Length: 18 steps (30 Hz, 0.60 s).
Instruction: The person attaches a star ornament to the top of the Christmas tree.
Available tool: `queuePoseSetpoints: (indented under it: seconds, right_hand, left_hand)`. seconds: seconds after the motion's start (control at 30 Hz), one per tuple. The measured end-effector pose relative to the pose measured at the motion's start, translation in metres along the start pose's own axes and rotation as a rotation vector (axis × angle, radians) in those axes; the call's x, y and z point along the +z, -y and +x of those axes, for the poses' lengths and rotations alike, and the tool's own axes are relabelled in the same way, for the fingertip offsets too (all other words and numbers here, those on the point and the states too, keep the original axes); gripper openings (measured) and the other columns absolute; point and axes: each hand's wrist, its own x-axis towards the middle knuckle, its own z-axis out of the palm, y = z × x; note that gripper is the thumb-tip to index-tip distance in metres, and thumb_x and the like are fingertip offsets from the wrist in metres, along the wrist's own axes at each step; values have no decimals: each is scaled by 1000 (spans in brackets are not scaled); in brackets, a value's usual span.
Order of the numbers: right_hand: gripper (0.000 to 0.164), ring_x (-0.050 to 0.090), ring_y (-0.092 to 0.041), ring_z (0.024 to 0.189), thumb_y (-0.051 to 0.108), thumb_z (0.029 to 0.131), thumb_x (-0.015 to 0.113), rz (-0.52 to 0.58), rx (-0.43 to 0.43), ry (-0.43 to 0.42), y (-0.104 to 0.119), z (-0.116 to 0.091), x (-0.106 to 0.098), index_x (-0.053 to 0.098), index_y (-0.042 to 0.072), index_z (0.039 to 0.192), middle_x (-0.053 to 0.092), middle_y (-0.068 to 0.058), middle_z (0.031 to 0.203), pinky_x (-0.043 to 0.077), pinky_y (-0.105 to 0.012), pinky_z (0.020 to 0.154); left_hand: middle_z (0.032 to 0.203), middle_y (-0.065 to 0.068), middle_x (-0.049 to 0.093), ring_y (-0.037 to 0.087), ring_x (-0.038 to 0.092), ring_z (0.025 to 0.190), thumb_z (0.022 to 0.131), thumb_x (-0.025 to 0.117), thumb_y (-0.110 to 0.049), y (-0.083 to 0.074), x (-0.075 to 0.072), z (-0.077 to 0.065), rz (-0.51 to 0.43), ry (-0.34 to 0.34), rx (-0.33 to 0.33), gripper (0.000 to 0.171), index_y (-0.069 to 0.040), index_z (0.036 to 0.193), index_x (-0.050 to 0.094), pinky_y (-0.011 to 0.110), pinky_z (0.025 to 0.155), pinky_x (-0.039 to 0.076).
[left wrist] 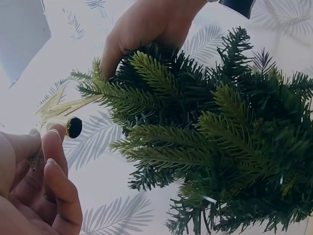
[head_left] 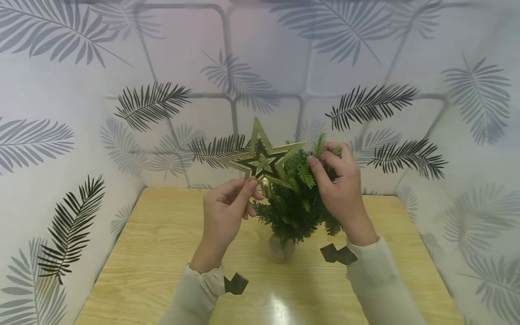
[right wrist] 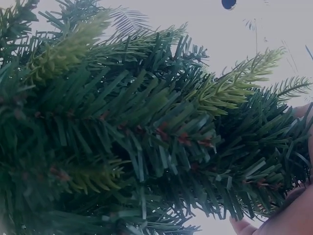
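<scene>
My left hand (head_left: 221, 212) pinches a gold star tree topper (head_left: 262, 161) between thumb and fingers, low on the star. Below the star sticks out a short gold socket (head_left: 266, 187); its dark round end (left wrist: 74, 128) faces the tree in the left wrist view. A small artificial Christmas tree (head_left: 294, 212) stands just right of the star, which overlaps it in the head view. My right hand (head_left: 343, 185) holds the tree's upper branches, thumb on the near side. Foliage fills most of the right wrist view, with part of that hand (right wrist: 293, 215) at the right edge.
The tree's pale round base (head_left: 281, 250) rests on a light wood table (head_left: 162, 253). Leaf-patterned walls (head_left: 264, 54) enclose the table at the back and both sides. Dark blocky pieces (head_left: 237, 283) show beside both sleeve cuffs.
</scene>
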Motion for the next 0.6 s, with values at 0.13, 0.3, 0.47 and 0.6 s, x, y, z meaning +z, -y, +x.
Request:
queuePoseSetpoints:
  seconds: [0.13,0.3,0.47,0.6]
  right_hand:
    - [23,53,-29,109,5,101,66,-3,4,-8,-1,-1,0,67,1,78,58,-19,114,43,-46,91]
    - [22,53,-29,111,5,100,67,-7,2,-7,-2,-1,0,68,1,79,58,-20,117,43,-47,93]
    - [21,53,-29,115,6,100,68,-3,4,-8,-2,-2,0,69,1,79,58,-19,119,43,-49,96]
    - [21,54,-32,116,7,100,68,-7,4,-10,-2,-2,1,70,0,81,59,-20,120,43,-51,98]
  left_hand:
    - [79,8,75,15,60,48,101,68,-7,-1,-2,2,1,-14,4,15,6,104,76,25,47,51]
    - [78,3,76,15,60,47,101,68,-6,-4,-2,9,-10,-30,37,15,5,105,76,25,47,50]
    - [78,2,76,16,58,46,100,68,-3,-11,3,20,-36,-15,83,14,8,104,76,25,46,49]
    - [77,6,76,16,58,45,99,67,1,-18,8,29,-59,8,122,13,10,104,75,24,44,49]
